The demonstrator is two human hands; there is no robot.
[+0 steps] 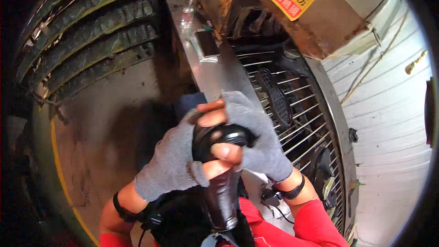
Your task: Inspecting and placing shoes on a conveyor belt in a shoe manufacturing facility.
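**Two-handed hold on the black piece point(234, 136)**

Your left hand point(171, 155) and right hand point(256, 130), in grey fingerless gloves, wrap closely round it at the dial's centre; each grip is closed on it. Below, towards 6 o'clock, is a dark glossy form point(222, 206); blur hides whether the two are joined. You seem to be partway through working the piece by hand; the next move probably calls for even pressure from both sides.

At 12 o'clock a metal bench point(215, 80) carries a glass bottle point(187, 14) and a dark flat rectangle point(208, 43). At 3 o'clock a barred rack point(340, 128) holds a black sole point(278, 100). Tiers of dark items point(103, 25) stand at 10 o'clock; a yellow line point(60, 169) marks the floor point(98, 114) at 8.
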